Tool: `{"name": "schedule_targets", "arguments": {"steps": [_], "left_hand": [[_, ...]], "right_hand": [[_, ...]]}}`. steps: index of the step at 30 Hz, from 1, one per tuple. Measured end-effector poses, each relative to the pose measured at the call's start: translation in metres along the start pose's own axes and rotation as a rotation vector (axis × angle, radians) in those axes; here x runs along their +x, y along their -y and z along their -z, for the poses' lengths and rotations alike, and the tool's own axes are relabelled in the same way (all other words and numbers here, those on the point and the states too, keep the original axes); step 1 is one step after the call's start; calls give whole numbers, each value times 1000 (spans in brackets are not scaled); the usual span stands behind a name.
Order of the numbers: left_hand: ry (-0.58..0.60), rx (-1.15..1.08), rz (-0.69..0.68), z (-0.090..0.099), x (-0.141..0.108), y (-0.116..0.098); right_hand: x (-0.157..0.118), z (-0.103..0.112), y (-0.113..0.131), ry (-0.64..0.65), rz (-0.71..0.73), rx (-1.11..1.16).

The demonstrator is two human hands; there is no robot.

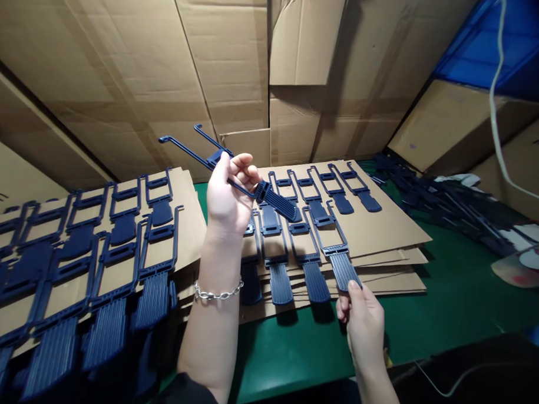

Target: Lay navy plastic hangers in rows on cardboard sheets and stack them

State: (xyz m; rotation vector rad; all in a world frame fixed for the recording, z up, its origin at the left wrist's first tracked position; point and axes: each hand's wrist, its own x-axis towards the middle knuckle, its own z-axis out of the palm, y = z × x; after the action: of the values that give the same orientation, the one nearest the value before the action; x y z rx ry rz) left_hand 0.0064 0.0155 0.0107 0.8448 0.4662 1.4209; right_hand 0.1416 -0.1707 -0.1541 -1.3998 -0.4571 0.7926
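Navy plastic hanger-shaped part (235,171) was pinched up in the left hand (228,194); right hand (362,323) pinched another ribbed part (338,257) on the brown cardboard sheet (383,229). 2 rows laid, space left.

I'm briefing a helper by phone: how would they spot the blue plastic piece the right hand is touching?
Find the cardboard stack on the green table, right of centre. Its near row holds blue pieces with ribbed handles over the edge. The one meant is rightmost in that row, its handle pinched by the right hand.
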Motion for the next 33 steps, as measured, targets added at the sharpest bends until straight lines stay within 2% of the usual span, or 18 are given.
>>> {"name": "schedule_targets", "arguments": {"steps": [8, 22, 33], "left_hand": [[15, 6, 6, 0, 0, 2], [18, 28, 49, -2, 0, 5], [84, 77, 88, -12, -9, 15]], "right_hand": [[1, 1, -1, -53, -10, 1], [3, 0, 1, -15, -188, 158], [-1, 3, 1, -24, -205, 168]]}}
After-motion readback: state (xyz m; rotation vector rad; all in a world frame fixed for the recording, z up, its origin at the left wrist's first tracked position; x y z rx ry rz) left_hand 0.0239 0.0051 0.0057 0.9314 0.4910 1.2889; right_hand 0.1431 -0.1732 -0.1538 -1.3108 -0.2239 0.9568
